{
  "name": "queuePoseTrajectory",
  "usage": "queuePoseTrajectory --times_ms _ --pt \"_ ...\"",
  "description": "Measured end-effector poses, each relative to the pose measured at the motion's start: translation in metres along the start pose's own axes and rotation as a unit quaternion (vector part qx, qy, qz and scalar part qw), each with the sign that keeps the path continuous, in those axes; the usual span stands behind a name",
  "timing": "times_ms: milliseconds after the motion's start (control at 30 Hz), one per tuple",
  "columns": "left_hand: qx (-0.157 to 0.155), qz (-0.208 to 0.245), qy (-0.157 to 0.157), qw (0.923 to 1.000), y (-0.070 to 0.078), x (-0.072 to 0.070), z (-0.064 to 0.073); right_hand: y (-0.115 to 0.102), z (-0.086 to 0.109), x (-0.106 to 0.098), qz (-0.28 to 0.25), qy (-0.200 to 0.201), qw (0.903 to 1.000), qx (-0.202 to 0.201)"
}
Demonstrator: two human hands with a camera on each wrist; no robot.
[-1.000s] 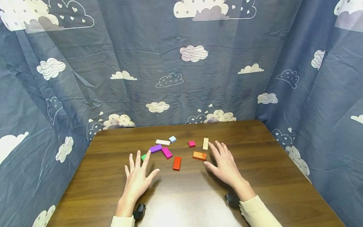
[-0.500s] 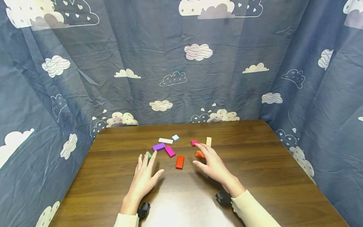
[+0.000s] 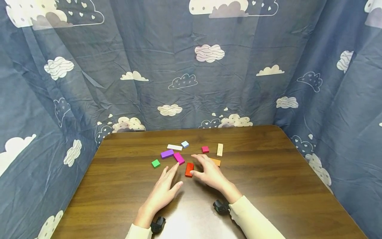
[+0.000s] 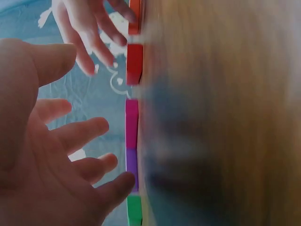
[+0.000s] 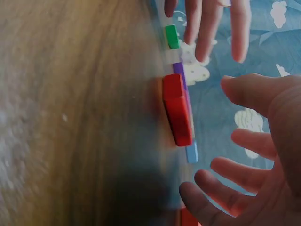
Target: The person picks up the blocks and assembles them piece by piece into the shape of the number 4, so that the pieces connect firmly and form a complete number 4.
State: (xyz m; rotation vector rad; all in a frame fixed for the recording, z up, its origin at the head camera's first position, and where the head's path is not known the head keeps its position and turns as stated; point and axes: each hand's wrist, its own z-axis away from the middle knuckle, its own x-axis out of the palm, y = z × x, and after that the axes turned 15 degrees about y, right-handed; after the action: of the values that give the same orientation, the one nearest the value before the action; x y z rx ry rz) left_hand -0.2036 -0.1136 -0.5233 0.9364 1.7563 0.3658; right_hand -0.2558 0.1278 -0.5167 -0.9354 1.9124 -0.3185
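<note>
My right hand (image 3: 210,172) hovers with spread fingers just right of a red block (image 3: 189,169), its thumb close to that block's edge. It partly covers an orange block (image 3: 216,162). My left hand (image 3: 163,192) is held over the table, fingers extended, its fingertips near the magenta block (image 3: 179,158). In the left wrist view the left hand's fingers (image 4: 82,134) are apart and hold nothing. The right wrist view shows the red block (image 5: 177,110) standing clear of the right hand's fingers. A green block (image 3: 156,163) and a purple block (image 3: 167,154) lie beyond the left hand.
Further back on the brown wooden table (image 3: 125,172) lie a white block (image 3: 174,147), a light blue block (image 3: 185,144), a crimson block (image 3: 205,149) and a pale wooden block (image 3: 220,150). A blue cloud-patterned curtain (image 3: 167,33) surrounds the table's back and sides.
Both hands have moved inward, the right hand leftward from the orange block toward the red one, the left hand rightward, uncovering the green block. The blocks stay in place.
</note>
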Motion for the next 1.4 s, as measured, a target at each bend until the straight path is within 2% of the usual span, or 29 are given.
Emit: queuePoseTrajectory --times_ms 200,367,533,700,867,1167,1400 --pt "-0.032 0.044 -0.031 0.9980 0.006 0.006 0.003 -0.002 0.000 0.009 -0.019 -0.021 0.9996 0.010" --pt "-0.033 0.069 -0.033 0.9965 0.007 0.011 0.001 -0.001 -0.002 0.014 0.002 -0.023 0.9997 0.001" --pt "-0.056 0.082 -0.056 0.9935 0.008 0.019 0.002 0.003 -0.002 0.017 0.026 -0.031 0.9992 -0.002" --pt "-0.072 0.084 -0.074 0.9911 0.009 0.024 0.001 0.005 -0.005 0.016 0.023 -0.032 0.9992 -0.006" --pt "-0.067 0.093 -0.071 0.9909 0.009 0.026 -0.002 0.004 -0.009 0.015 0.017 -0.029 0.9994 0.000" --pt "-0.025 0.085 -0.066 0.9938 0.012 0.029 -0.002 0.007 -0.009 0.016 0.005 -0.032 0.9994 0.012" --pt "-0.046 0.096 -0.045 0.9933 0.013 0.031 0.000 0.003 -0.006 0.016 0.004 -0.036 0.9994 0.002"
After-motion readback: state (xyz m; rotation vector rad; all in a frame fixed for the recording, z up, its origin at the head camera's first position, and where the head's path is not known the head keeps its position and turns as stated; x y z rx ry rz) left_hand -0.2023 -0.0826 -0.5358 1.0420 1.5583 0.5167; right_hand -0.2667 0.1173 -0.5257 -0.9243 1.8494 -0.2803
